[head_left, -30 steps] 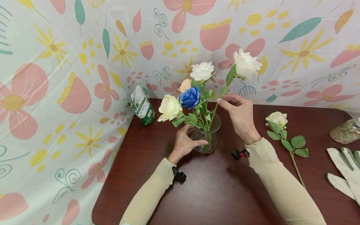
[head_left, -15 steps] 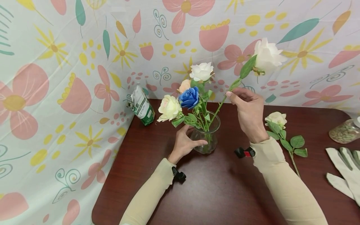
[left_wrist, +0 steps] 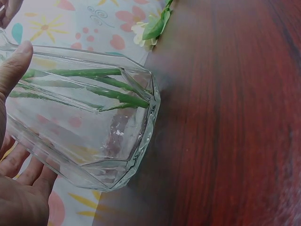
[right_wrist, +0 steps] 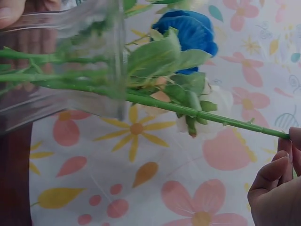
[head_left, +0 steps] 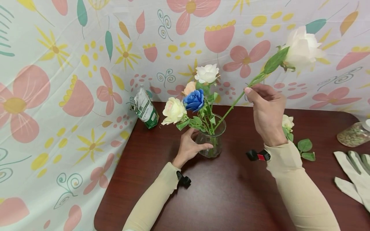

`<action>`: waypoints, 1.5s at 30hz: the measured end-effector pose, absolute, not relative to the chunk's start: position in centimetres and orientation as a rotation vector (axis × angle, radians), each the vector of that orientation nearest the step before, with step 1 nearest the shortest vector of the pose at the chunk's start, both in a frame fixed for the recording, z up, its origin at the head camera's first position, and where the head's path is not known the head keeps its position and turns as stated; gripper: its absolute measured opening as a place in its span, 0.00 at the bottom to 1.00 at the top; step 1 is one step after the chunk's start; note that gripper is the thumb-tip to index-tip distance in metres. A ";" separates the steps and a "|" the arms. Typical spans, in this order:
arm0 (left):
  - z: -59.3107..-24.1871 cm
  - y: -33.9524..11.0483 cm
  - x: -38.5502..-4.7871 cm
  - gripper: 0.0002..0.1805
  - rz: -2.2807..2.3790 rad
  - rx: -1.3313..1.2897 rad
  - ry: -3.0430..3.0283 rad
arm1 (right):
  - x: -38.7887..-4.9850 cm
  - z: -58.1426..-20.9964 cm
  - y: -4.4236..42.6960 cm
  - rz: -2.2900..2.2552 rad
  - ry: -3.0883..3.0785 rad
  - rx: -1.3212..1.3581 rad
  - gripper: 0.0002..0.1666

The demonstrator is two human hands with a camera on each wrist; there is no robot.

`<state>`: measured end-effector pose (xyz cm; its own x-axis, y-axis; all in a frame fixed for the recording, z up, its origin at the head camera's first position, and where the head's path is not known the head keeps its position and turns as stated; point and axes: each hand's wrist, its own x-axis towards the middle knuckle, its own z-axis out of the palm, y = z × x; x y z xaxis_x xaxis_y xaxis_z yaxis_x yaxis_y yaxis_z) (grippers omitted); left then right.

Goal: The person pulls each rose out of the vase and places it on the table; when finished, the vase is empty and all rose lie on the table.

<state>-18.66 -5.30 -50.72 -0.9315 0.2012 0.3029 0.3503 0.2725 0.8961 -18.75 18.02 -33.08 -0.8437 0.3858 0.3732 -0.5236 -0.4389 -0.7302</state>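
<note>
From where I stand, the person's left hand (head_left: pixel 189 147) is on the left side of the glass vase (head_left: pixel 216 147), which stands upright on the dark table (head_left: pixel 202 195). The thumb is on the near side and the other fingers bend round the glass, so the grasp is on the vase itself. The right hand (head_left: pixel 270 112), to the right and higher, pinches the stem of a large white rose (head_left: pixel 303 46) between thumb and fingertips. This stem is tilted strongly to the right; its lower part goes through the mouth of the vase, and its bloom is well apart from the others.

Four blooms are already standing in the vase: a cream rose (head_left: pixel 174 110) on the left, a blue rose (head_left: pixel 194 100), a peach rose (head_left: pixel 189 88) partly hidden behind it, and a smaller white rose (head_left: pixel 206 73) at the far side. So I judge that the greater part of the work is done. The large white rose is inside but not yet released, and its angle seems not settled. One pale rose (head_left: pixel 287 123) lies on the table at the right, partly hidden by the arm; it is outside the vase, and whether it belongs there I cannot tell.
</note>
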 end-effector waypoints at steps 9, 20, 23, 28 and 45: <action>-50.8 -5.3 -18.6 0.42 -1.740 -0.504 -2.416 | -18.1 -31.4 19.4 2.352 -0.965 0.324 0.08; -50.7 -5.3 -18.6 0.40 -1.730 -0.503 -2.420 | -17.2 -29.8 20.9 2.374 -0.779 0.345 0.10; -50.7 -5.3 -18.6 0.40 -1.728 -0.503 -2.414 | -16.8 -29.6 21.5 2.343 -0.778 0.354 0.08; -50.6 -5.3 -18.6 0.40 -1.743 -0.500 -2.409 | -16.1 -29.4 22.6 2.314 -0.751 0.331 0.09; -50.8 -5.2 -18.7 0.41 -1.731 -0.501 -2.405 | -14.0 -32.4 29.3 2.122 -1.142 -0.092 0.11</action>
<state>-18.67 -5.23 -50.82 -0.9353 0.1874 0.3002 0.3442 0.2842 0.8948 -13.97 29.33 -32.42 -0.7423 0.6188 0.2571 -0.5554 -0.3535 -0.7527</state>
